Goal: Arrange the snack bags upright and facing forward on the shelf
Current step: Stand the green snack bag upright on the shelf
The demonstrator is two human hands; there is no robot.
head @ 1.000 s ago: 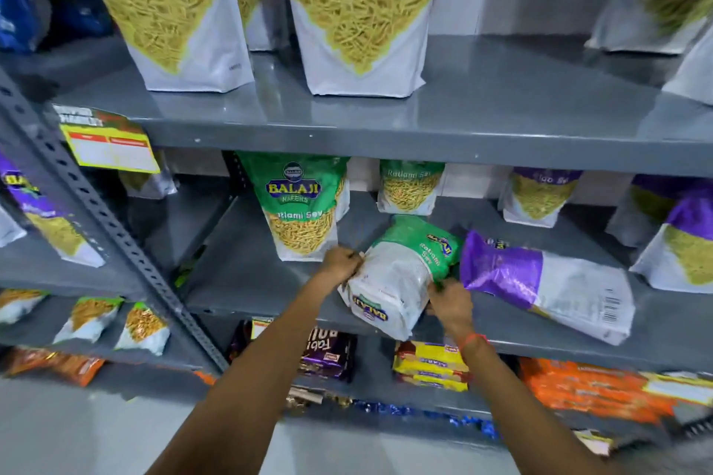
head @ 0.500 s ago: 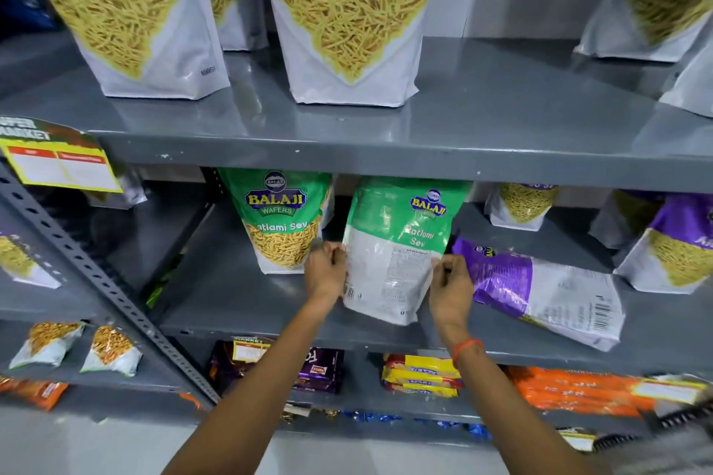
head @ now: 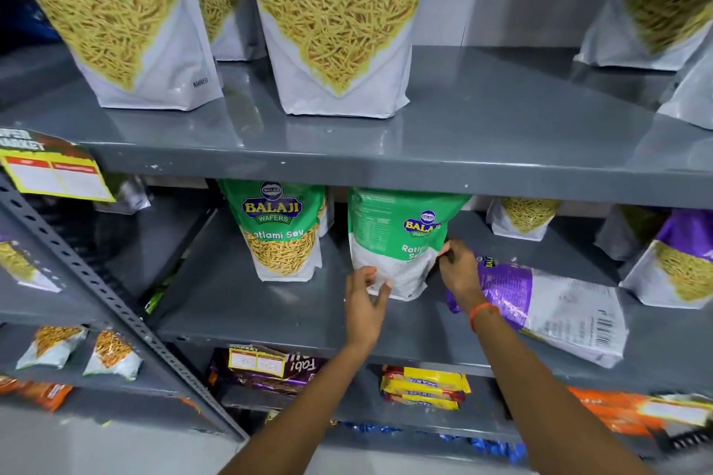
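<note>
A green and white Ratlami Sev bag (head: 393,243) stands upright on the grey middle shelf (head: 250,305), its printed back panel turned partly toward me. My right hand (head: 457,270) pinches the bag's right edge. My left hand (head: 364,305) is at the bag's lower left corner, fingers spread, fingertips just touching it. To its left a matching green bag (head: 281,231) stands upright, front facing out. On the right a purple and white bag (head: 559,312) lies on its side, barcode showing.
Large sev bags (head: 339,19) stand on the upper shelf, whose front lip (head: 386,170) hangs just above the green bags. More purple bags (head: 683,266) stand at the right. Biscuit packs (head: 424,386) fill the lower shelf. A slotted upright post (head: 96,281) stands at the left.
The green bag went from lying tilted in both hands to standing upright on the shelf, and has turned a little. My left hand has loosened and dropped to the bag's lower corner.
</note>
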